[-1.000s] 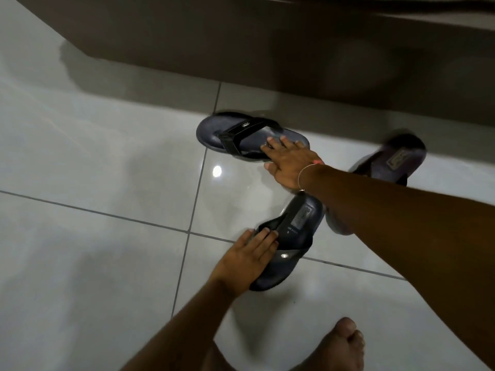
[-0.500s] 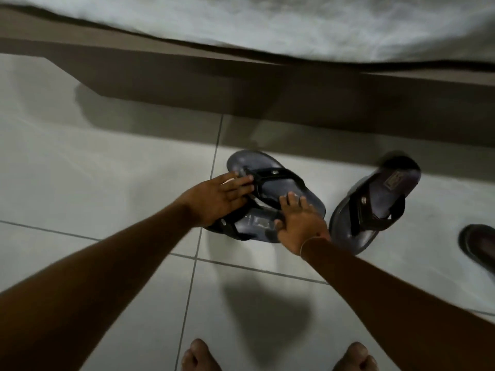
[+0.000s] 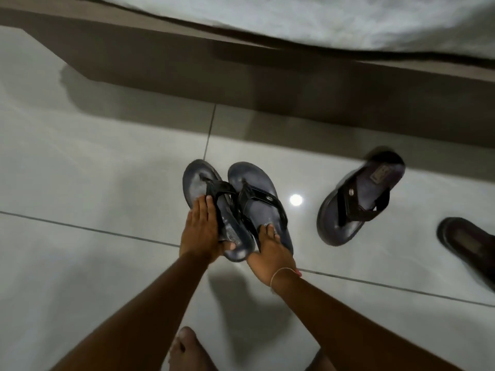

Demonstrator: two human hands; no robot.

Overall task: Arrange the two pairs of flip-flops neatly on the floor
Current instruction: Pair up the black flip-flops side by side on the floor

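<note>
Two dark blue flip-flops lie side by side in the middle of the tiled floor, toes pointing away from me. My left hand (image 3: pixel 201 231) grips the left flip-flop (image 3: pixel 198 183) by its heel and side. My right hand (image 3: pixel 270 253) holds the heel of the right flip-flop (image 3: pixel 257 183), fingers resting on its footbed. A third dark flip-flop (image 3: pixel 359 202) lies at an angle to the right, heel toward the bed. A fourth, brownish one (image 3: pixel 471 247) is partly cut off at the right edge.
A brown bed frame (image 3: pixel 267 84) with a white mattress (image 3: pixel 321 20) runs across the far side. My bare foot (image 3: pixel 187 349) stands on the glossy white tile floor (image 3: pixel 93 183) at the bottom.
Both hands have turned the two blue flip-flops from crossed and overlapping to parallel, toes pointing away. The view has shifted left, showing more of the fourth flip-flop.
</note>
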